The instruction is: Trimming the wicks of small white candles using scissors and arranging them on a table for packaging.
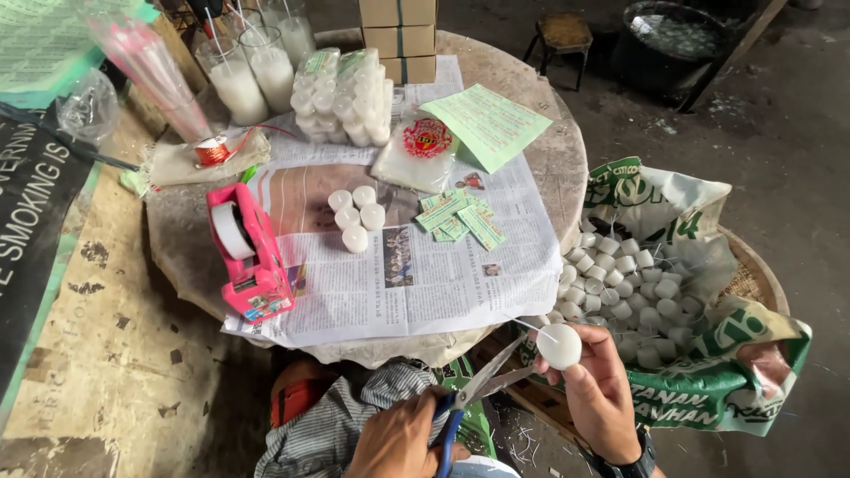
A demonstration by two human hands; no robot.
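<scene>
Bottom centre of frame: left hand (400,440) closed around the blue handles of a pair of scissors (478,389), blades open and angled up-right toward a small white candle (560,345). Right hand (602,389), lower right, pinches that candle between thumb and fingers; thin wick sticks out to the upper left, just past the blade tips. Can't tell if the blades touch the wick. Dark watch (639,465) on the right wrist. Right of frame: sack-lined basket (761,354), green and white lining, full of loose white candles (624,279) with wicks trailing. Centre: round table (549,155) covered with newspaper (425,283). On the paper, centre: cluster of five white candles (356,215), touching one another. Just right of them: small pile of green paper labels (460,217). Left of them: pink tape dispenser (248,252) with a white roll. Upper centre: wrapped packs of candles (345,93), a clear bag with a red print (418,150) just below-right, a green paper sheet (485,124) beside it. Upper left: tall glass candles (252,75), a red spool (212,150) on a cloth, clear plastic sleeves (146,57). Top centre: stacked cardboard boxes (398,35). Top right, on the floor: small stool (562,35) and a dark tub (668,40).
</scene>
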